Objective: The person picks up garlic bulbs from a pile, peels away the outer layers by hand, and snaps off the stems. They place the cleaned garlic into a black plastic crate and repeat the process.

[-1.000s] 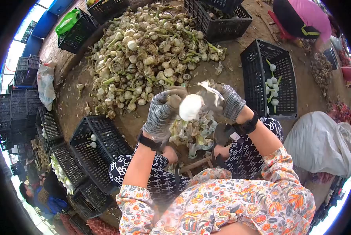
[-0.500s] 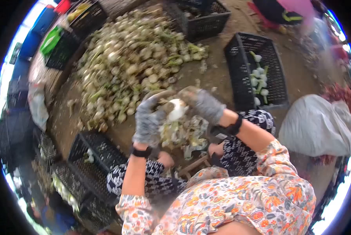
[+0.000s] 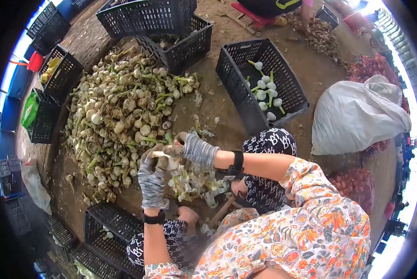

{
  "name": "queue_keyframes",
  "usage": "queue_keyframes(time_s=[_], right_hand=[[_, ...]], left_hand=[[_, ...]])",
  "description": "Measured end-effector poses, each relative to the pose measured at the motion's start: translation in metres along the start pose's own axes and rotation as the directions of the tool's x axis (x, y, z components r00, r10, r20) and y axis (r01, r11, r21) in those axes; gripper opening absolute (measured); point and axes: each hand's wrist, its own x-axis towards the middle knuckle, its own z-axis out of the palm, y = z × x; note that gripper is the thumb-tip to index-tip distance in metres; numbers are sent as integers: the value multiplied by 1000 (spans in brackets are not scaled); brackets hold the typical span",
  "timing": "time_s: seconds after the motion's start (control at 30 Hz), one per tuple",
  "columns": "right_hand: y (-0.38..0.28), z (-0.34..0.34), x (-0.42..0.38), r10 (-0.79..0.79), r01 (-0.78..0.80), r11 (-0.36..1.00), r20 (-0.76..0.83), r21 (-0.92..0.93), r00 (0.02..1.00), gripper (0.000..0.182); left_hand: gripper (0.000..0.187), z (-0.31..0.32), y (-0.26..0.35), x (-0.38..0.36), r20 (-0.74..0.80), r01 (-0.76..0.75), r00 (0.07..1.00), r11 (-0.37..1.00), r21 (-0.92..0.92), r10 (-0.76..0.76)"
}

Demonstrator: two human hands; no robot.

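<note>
Both my hands wear grey knitted gloves with soiled fingertips. Between them is a white garlic bulb, partly covered by fingers. My left hand grips it from the left, fingers curled around it. From the upper right, my right hand pinches at the same bulb. Just below the hands lies a pile of garlic peelings between my feet. A big heap of untrimmed garlic spreads to the left. At upper right, a black crate contains several clean white garlic bulbs with green stems.
Stacked black crates stand behind the heap. More crates are at lower left. A white sack and red net bags lie to the right. At the top, another person's hand reaches toward a further heap.
The camera view has turned, bringing more of the right side into sight. My hands now appear further left and lower, still on the garlic bulb, with less of it showing.
</note>
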Motion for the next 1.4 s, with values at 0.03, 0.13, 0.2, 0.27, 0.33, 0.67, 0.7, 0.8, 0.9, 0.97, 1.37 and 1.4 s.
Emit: queue_keyframes(time_s=[0.03, 0.13, 0.2, 0.27, 0.33, 0.67, 0.7, 0.8, 0.9, 0.97, 1.37, 1.4], right_hand=[[-3, -2, -4, -35, 35, 999, -10, 0, 999, 49], [-10, -10, -6, -49, 50, 995, 13, -87, 999, 41], [-15, -16, -13, -164, 155, 984, 102, 88, 981, 33], [-13, -16, -11, -49, -9, 942, 165, 336, 985, 39], [-20, -22, -17, -102, 1, 933, 261, 360, 960, 38], [-14, -8, -14, -519, 521, 850, -45, 76, 854, 25], [-24, -13, -20, -531, 535, 844, -88, 33, 843, 27], [-10, -26, 1, -326, 324, 945, -169, -38, 930, 23], [-6, -30, -9, -268, 259, 963, 253, 69, 930, 18], [-37, -42, -29, -160, 169, 985, 585, 40, 795, 18], [-28, -18, -15, -184, 216, 968, 219, -129, 958, 31], [-31, -11, -17, -106, 99, 994, 210, 45, 972, 29]], left_hand=[[28, 2, -2, 0, -12, -32, 999, 999, -22, 32], [22, -5, 3, 1, 10, 44, 999, 999, 6, -44], [21, -3, 22, 0, -6, 120, 993, 993, -9, -120], [20, -6, 14, 1, 4, 54, 999, 995, -81, -53], [21, -10, 7, 2, -1, -16, 1000, 995, -103, 16], [26, -11, 18, -3, -65, -395, 897, 858, 328, 438], [21, -13, 14, -1, -60, -434, 879, 847, 306, 472], [21, -18, 16, -3, -69, -217, 976, 932, -292, 205], [33, -19, 11, -3, 43, 52, 999, 682, -729, -30], [38, -23, 1, 0, 117, 161, 986, 477, -864, -122], [38, -26, -17, 0, 123, 232, 932, 299, -926, -342], [37, -22, -22, 2, 133, 233, 938, 300, -925, -319]])
